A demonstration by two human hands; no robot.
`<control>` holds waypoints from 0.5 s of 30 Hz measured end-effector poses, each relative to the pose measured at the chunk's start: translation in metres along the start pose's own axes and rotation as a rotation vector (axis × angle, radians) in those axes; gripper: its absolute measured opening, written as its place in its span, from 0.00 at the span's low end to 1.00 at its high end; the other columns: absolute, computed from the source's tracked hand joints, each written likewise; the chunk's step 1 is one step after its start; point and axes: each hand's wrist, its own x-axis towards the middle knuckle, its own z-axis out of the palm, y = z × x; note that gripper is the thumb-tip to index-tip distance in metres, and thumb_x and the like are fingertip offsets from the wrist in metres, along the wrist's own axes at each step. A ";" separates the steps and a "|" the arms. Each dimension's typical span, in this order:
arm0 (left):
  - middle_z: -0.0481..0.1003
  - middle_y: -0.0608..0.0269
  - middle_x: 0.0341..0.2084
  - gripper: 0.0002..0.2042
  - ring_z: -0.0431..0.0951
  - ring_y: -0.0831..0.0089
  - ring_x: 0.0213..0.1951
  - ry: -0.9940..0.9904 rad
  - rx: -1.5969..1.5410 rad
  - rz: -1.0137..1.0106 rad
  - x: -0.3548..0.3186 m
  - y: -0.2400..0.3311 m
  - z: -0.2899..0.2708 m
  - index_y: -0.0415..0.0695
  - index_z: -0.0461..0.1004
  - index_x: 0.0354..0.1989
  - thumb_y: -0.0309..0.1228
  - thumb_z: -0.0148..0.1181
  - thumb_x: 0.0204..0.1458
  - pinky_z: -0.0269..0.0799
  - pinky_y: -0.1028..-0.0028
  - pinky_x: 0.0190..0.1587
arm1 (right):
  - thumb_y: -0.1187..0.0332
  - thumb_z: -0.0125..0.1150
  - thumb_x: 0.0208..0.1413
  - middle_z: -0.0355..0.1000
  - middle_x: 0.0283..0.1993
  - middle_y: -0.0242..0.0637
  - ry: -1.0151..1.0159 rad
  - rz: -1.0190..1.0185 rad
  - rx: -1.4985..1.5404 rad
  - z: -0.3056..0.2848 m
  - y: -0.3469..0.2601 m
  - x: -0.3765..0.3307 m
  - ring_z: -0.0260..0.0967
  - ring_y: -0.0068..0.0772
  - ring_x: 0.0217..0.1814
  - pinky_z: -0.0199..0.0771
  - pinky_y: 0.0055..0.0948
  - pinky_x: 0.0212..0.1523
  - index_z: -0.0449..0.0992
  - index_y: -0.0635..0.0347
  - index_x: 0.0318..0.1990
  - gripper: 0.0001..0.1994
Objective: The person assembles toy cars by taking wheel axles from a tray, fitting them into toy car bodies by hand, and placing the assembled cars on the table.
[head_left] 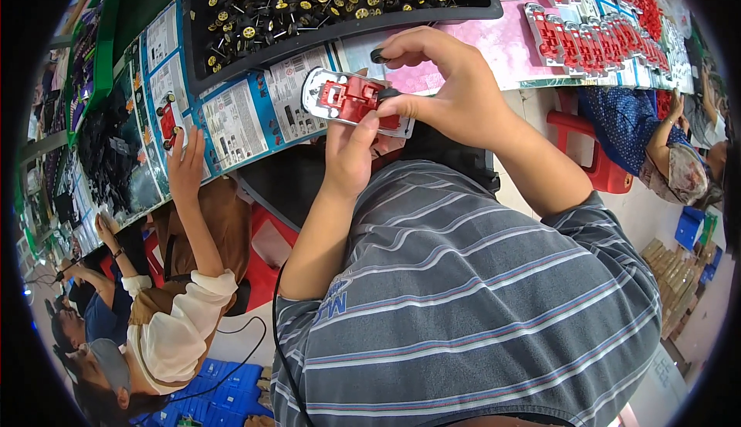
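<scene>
Your left hand (349,153) grips the red toy car chassis (355,101) from below, thumb pressed on its near edge, holding it above the bench (509,41) edge. Your right hand (448,87) pinches a small black wheel (388,93) against the chassis's right end, another wheel at its fingertips. Beyond lies the black tray (324,2) of yellow-hubbed wheels, and right of it rows of red chassis parts (594,25).
</scene>
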 end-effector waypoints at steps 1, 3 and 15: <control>0.74 0.57 0.48 0.25 0.76 0.76 0.39 0.001 -0.014 0.022 -0.002 -0.003 0.000 0.37 0.61 0.66 0.40 0.52 0.66 0.71 0.77 0.35 | 0.61 0.82 0.41 0.78 0.46 0.42 -0.043 -0.003 -0.035 0.002 -0.006 0.002 0.78 0.38 0.48 0.78 0.34 0.49 0.78 0.63 0.48 0.27; 0.76 0.64 0.33 0.17 0.73 0.80 0.31 0.064 -0.041 0.035 -0.005 -0.006 0.008 0.36 0.70 0.54 0.37 0.53 0.66 0.67 0.79 0.33 | 0.61 0.83 0.38 0.76 0.46 0.40 -0.087 0.000 -0.061 0.011 -0.009 0.003 0.76 0.36 0.46 0.76 0.33 0.50 0.77 0.64 0.48 0.29; 0.75 0.65 0.27 0.04 0.74 0.79 0.30 -0.036 0.132 0.005 -0.019 -0.030 -0.009 0.37 0.74 0.39 0.26 0.57 0.62 0.70 0.77 0.32 | 0.56 0.81 0.39 0.72 0.45 0.47 -0.152 0.006 -0.190 0.034 -0.014 0.001 0.74 0.53 0.47 0.77 0.40 0.49 0.76 0.64 0.51 0.32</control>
